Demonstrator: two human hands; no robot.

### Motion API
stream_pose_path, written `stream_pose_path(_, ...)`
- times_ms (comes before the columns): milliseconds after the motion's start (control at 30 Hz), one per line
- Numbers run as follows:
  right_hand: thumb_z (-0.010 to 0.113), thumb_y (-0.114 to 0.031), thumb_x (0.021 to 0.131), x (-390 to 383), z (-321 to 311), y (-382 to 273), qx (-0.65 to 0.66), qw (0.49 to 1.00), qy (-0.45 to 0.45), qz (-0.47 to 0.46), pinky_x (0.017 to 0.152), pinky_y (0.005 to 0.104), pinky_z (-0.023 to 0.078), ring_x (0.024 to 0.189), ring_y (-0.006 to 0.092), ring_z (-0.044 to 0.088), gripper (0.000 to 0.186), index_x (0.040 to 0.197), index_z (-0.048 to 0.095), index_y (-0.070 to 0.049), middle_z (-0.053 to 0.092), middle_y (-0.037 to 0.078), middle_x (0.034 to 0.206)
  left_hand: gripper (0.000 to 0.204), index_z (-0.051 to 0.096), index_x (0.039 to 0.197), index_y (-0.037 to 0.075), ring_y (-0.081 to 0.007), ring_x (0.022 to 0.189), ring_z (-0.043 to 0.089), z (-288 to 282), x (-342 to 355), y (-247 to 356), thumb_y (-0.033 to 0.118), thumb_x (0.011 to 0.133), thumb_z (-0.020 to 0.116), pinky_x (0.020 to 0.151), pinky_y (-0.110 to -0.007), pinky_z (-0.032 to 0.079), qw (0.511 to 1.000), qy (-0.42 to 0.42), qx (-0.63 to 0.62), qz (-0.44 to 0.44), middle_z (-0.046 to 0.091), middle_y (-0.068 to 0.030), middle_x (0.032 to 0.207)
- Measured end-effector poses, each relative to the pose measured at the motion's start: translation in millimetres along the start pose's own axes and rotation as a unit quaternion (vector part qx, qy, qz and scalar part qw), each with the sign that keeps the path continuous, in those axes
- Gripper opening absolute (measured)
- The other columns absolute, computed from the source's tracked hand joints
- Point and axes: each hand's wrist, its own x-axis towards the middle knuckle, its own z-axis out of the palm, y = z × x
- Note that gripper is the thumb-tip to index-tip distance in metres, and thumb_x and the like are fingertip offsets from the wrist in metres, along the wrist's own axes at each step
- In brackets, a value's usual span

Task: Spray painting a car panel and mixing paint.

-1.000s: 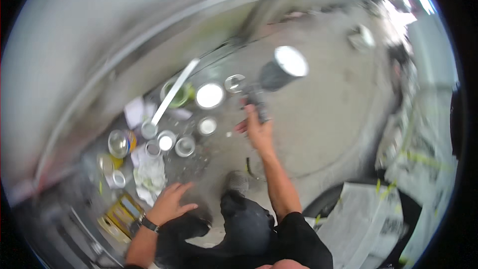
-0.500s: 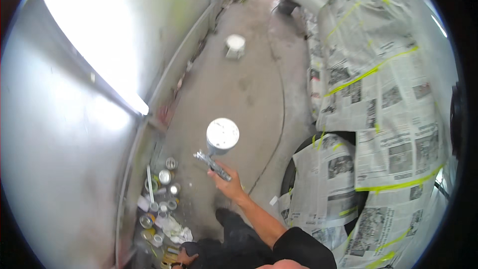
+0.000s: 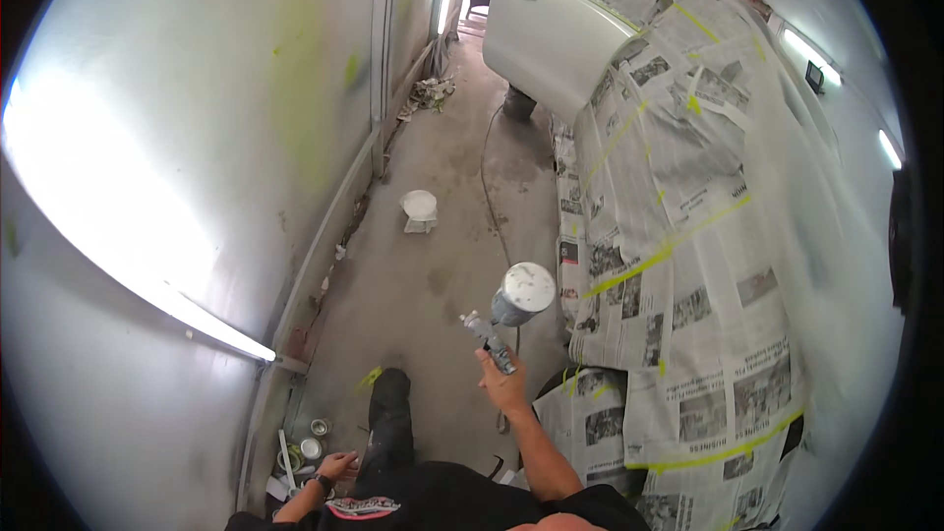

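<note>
My right hand [image 3: 505, 385] is wrapped round the handle of a paint spray gun [image 3: 491, 342]. A round cup [image 3: 523, 295] with a white, speckled lid sits on top of the gun. It is held up over the floor, a little left of the vehicle masked with newspaper [image 3: 678, 315]. My left hand [image 3: 339, 466] hangs low beside my leg, its fingers loosely bent and apart, with nothing visible in them. Just left of it, cans and cups [image 3: 311, 448] stand on the floor by the wall.
A white-topped tub [image 3: 420, 205] stands on the floor ahead. A hose [image 3: 489, 177] runs along the floor near the vehicle. A pale vehicle door [image 3: 551, 39] juts out at the far right. The booth wall [image 3: 324, 69] with a lit tube [image 3: 221, 332] bounds the left.
My view has tilted up, showing more of the far end and the door. The spray gun in my right hand has moved right. My left hand has come up from the cans.
</note>
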Motion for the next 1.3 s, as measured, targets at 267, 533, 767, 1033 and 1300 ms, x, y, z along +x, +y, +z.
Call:
stream_pose_path(267, 0.069, -0.029, 0.096, 157.8, 9.1, -25.9, 0.038, 0.991, 0.065, 0.113, 0.043, 0.0264, 0.045, 0.045, 0.0107, 0.055, 0.03, 0.104, 0.069, -0.001, 0.065, 0.003, 0.073, 0.031, 0.069, 0.115, 0.0, -0.028, 0.099, 0.067, 49.2, 7.4, 251.1, 0.024, 0.095, 0.066, 0.089, -0.037, 0.051, 0.897, 0.186, 0.168, 0.365, 0.069, -0.0165, 0.102)
stream_pose_path(533, 0.064, -0.022, 0.099, 344.1, -16.7, -51.6, 0.008, 0.996, 0.027, 0.086, 0.058, 0.0251, 0.051, 0.065, 0.0062, 0.059, 0.026, 0.113, 0.068, -0.001, 0.066, 0.001, 0.083, 0.041, 0.063, 0.129, 0.003, -0.0212, 0.115, 0.062, 232.8, 94.9, 608.9, 0.033, 0.108, 0.044, 0.102, -0.036, 0.047, 0.823, -0.194, 0.32, 0.427, 0.067, -0.0115, 0.124)
stream_pose_path(767, 0.07, -0.019, 0.095, 494.1, -34.4, -12.3, 0.036, 0.996, 0.065, 0.05, 0.051, 0.0227, 0.05, 0.061, 0.0057, 0.058, 0.026, 0.11, 0.068, 0.002, 0.065, 0.001, 0.078, 0.044, 0.064, 0.129, 0.002, -0.0184, 0.112, 0.063, 307.7, 256.9, 676.9, 0.038, 0.105, 0.052, 0.101, -0.034, 0.047, 0.804, -0.385, 0.391, 0.227, 0.068, -0.0095, 0.123)
stream_pose_path(1033, 0.069, -0.021, 0.096, 680.4, -48.1, 12.2, 0.11, 0.993, -0.002, 0.042, 0.049, 0.0239, 0.049, 0.058, 0.0078, 0.059, 0.028, 0.115, 0.067, 0.0, 0.07, 0.003, 0.089, 0.054, 0.058, 0.133, 0.0, -0.0175, 0.116, 0.06, 377.0, 311.0, 777.2, 0.042, 0.099, 0.063, 0.101, -0.031, 0.046, 0.851, -0.354, 0.333, 0.199, 0.066, -0.0101, 0.123)
stream_pose_path(1300, 0.069, -0.018, 0.095, 858.3, 58.9, -40.4, 0.128, 0.989, -0.07, 0.019, 0.051, 0.0246, 0.048, 0.058, 0.0065, 0.058, 0.024, 0.113, 0.068, -0.001, 0.068, 0.004, 0.088, 0.069, 0.055, 0.128, -0.003, -0.0175, 0.069, 0.068, 443.7, 420.0, 874.1, 0.048, 0.086, 0.076, 0.059, -0.029, 0.055, 0.87, -0.297, 0.243, 0.31, 0.07, -0.0101, 0.082)
